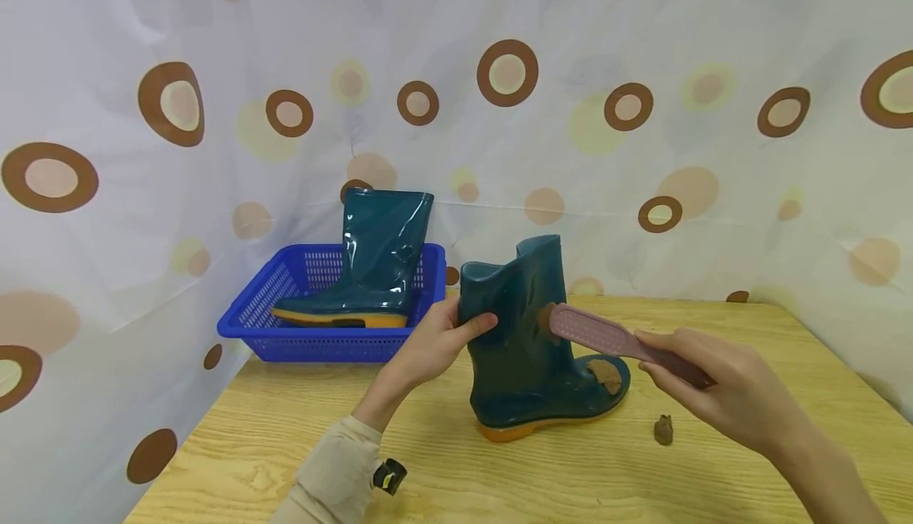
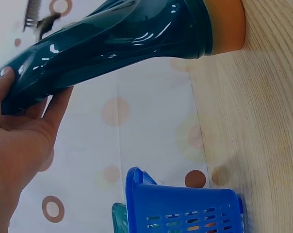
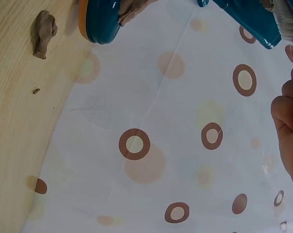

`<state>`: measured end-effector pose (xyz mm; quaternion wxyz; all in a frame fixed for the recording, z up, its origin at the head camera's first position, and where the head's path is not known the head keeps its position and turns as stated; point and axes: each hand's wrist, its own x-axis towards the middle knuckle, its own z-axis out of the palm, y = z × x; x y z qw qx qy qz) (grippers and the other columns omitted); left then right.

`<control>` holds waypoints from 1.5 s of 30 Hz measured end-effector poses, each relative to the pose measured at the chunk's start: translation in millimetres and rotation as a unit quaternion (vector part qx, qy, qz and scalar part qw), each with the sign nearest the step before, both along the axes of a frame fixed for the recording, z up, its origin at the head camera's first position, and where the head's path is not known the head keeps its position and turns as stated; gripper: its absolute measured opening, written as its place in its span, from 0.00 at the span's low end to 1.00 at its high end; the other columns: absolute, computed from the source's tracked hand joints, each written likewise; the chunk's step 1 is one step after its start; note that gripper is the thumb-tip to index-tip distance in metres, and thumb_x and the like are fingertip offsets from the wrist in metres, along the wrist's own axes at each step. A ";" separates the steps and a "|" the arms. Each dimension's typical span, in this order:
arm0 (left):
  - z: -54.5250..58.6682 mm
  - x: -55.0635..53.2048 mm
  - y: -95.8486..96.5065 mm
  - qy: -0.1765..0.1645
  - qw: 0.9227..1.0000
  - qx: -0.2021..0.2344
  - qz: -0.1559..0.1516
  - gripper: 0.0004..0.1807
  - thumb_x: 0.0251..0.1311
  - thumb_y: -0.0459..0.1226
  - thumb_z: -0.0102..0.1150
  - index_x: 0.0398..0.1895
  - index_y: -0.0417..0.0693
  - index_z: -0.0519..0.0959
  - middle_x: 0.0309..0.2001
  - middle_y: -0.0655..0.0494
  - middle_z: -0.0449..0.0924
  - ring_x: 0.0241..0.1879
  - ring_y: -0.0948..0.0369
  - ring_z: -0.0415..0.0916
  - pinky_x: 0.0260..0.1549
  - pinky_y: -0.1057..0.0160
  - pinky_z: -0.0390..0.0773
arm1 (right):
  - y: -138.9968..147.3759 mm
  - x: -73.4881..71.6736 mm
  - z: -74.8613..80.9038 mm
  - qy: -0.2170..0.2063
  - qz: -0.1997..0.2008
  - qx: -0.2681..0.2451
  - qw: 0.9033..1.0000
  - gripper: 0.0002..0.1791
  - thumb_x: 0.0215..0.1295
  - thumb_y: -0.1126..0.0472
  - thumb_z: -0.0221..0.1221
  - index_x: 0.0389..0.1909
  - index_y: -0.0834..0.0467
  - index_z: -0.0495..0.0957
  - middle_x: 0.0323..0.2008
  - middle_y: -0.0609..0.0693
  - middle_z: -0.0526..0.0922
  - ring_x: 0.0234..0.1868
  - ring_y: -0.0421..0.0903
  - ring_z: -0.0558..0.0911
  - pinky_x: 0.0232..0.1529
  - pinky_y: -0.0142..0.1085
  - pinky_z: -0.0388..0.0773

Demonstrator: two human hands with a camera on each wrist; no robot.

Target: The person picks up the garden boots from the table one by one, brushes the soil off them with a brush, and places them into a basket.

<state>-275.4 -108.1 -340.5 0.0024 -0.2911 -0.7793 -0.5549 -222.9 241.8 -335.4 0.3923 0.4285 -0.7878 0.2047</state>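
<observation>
A dark teal rubber boot (image 1: 517, 349) with an orange sole stands on the table, its toe to the right. My left hand (image 1: 445, 338) grips the back of its shaft near the top, thumb on the outer side. In my right hand (image 1: 735, 381) is a pinkish scrubbing brush (image 1: 602, 332), held by the handle. Its bristles, seen in the right wrist view (image 3: 286, 22), meet the shaft at a smear of brown mud (image 1: 545, 318). Another patch of mud (image 1: 605, 375) clings to the boot's toe.
Behind to the left, a blue plastic basket (image 1: 321, 349) holds a second teal boot (image 1: 381, 250). One lump of mud (image 1: 663, 430) lies on the wooden table (image 1: 571, 476) right of the toe. A spotted curtain (image 1: 456, 151) hangs behind the table.
</observation>
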 end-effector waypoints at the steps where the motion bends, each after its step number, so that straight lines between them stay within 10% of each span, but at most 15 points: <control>1: 0.1 0.0 -0.1 0.001 1.000 0.000 0.002 0.21 0.72 0.46 0.54 0.64 0.51 0.72 0.60 0.53 0.80 0.58 0.54 0.79 0.60 0.49 0.78 | 0.2 0.3 0.3 0.000 0.006 -0.005 1.000 0.17 0.70 0.48 0.60 0.45 0.57 0.86 0.28 0.36 0.80 0.23 0.23 0.62 0.22 0.16 0.59; 21: -1.0 -1.0 -0.2 0.000 1.000 0.001 0.001 0.22 0.72 0.45 0.54 0.65 0.51 0.72 0.60 0.53 0.80 0.58 0.54 0.79 0.60 0.49 0.78 | 3.0 12.7 -2.1 -0.095 0.002 0.007 0.995 0.25 0.49 0.75 0.70 0.48 0.51 0.84 0.31 0.33 0.82 0.22 0.20 0.67 0.23 0.15 0.66; 31: -2.0 -2.4 -0.1 -0.001 1.000 0.000 0.001 0.22 0.72 0.45 0.54 0.65 0.51 0.72 0.61 0.53 0.79 0.59 0.53 0.79 0.60 0.48 0.77 | 10.4 13.2 -5.8 -0.118 0.021 0.060 0.991 0.25 0.53 0.74 0.67 0.47 0.43 0.83 0.21 0.23 0.69 0.20 0.16 0.56 0.21 0.13 0.60; 38: -0.9 -1.6 -0.1 -0.004 1.000 0.003 -0.003 0.22 0.72 0.45 0.54 0.66 0.51 0.71 0.62 0.53 0.78 0.60 0.53 0.79 0.61 0.48 0.77 | 14.0 12.1 -12.0 -0.127 0.040 0.068 0.989 0.26 0.49 0.72 0.71 0.46 0.42 0.83 0.33 0.27 0.83 0.25 0.19 0.70 0.27 0.14 0.68; 45: -0.6 -0.8 0.1 -0.005 1.000 0.001 -0.002 0.22 0.72 0.45 0.54 0.66 0.51 0.71 0.62 0.53 0.78 0.60 0.53 0.78 0.61 0.48 0.77 | 17.0 12.0 -16.5 -0.169 0.035 0.072 0.982 0.25 0.58 0.73 0.65 0.46 0.39 0.82 0.28 0.25 0.81 0.20 0.16 0.56 0.20 0.14 0.59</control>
